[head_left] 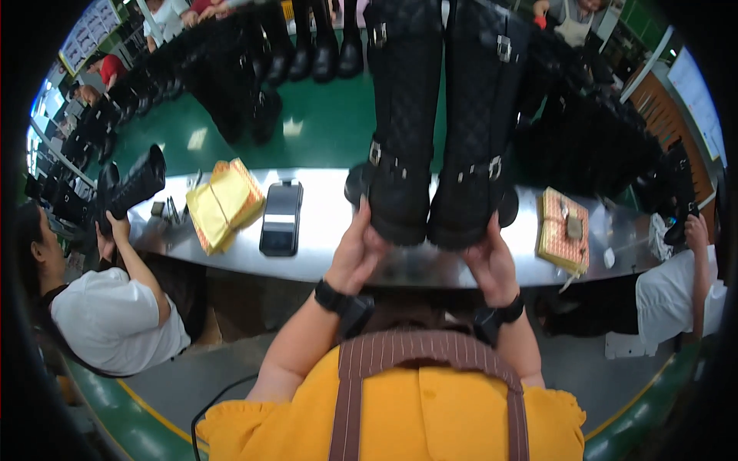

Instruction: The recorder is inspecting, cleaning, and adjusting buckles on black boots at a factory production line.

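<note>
A phone (281, 217) and yellow packets (224, 203) lie on the desk (330, 253); your left hand (355, 253) and right hand (490, 265) each grip one tall, black, quilted, buckled boot: left boot (400, 115), right boot (478, 123).

The tops of the two tall black boots (438, 115) run out past the upper edge. The left hand (355, 257) has its fingertips tucked behind the left boot's heel, and the right hand (492, 265) hides its fingers behind the right boot's heel, so neither grip can be fully made out. The steel bench (330, 223) disappears behind the boots in the middle. The phone (281, 217) screen is too small to read. Both co-workers are cut by the fisheye rim; the boot row (138, 92) blurs there.
</note>
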Demonstrator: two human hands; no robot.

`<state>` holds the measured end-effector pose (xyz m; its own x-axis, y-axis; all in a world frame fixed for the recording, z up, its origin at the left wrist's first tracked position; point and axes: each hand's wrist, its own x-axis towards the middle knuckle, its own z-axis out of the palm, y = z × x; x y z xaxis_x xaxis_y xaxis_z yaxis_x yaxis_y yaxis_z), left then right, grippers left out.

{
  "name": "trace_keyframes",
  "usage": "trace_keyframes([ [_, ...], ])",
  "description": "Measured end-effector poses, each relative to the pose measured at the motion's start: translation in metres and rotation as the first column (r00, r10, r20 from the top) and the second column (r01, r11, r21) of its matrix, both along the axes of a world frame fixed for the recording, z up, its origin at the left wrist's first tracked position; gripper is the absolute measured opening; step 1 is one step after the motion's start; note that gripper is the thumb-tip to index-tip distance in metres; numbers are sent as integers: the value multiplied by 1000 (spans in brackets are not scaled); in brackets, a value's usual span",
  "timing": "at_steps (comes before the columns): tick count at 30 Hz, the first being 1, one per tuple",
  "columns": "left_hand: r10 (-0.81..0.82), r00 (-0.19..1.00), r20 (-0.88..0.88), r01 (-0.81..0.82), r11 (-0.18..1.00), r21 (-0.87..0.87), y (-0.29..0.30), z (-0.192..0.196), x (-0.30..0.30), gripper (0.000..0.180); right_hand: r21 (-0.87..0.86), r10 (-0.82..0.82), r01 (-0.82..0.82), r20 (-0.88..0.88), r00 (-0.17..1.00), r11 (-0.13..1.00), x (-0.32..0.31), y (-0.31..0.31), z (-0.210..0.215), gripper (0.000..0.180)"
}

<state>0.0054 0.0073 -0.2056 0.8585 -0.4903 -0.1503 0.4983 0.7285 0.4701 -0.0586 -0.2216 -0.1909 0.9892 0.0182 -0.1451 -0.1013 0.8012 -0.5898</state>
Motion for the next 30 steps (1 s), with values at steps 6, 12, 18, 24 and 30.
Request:
trace_keyframes([
  [6, -17, 999, 39, 16, 1000, 18, 6, 0, -2, 56, -42, 93, -88, 126, 988, 995, 1, 1, -9, 54],
  [12, -187, 982, -29, 181, 973, -141, 9, -18, 4, 55, -207, 222, -194, 119, 968, 959, 1, -12, -23, 69],
  [18, -322, 915, -243, 174, 858, -484, -2, -25, -1, 52, -704, -48, 44, 15, 999, 708, -4, -2, -17, 107],
  [24, -369, 908, -199, 288, 893, -346, 3, -22, 3, 45, -694, 125, 709, 698, 705, -127, -2, -78, 118, 122],
  [30, -543, 827, -148, 475, 815, -332, -3, -34, 11, 34, -699, 615, 592, 273, 740, -403, 15, -76, 247, 80],
])
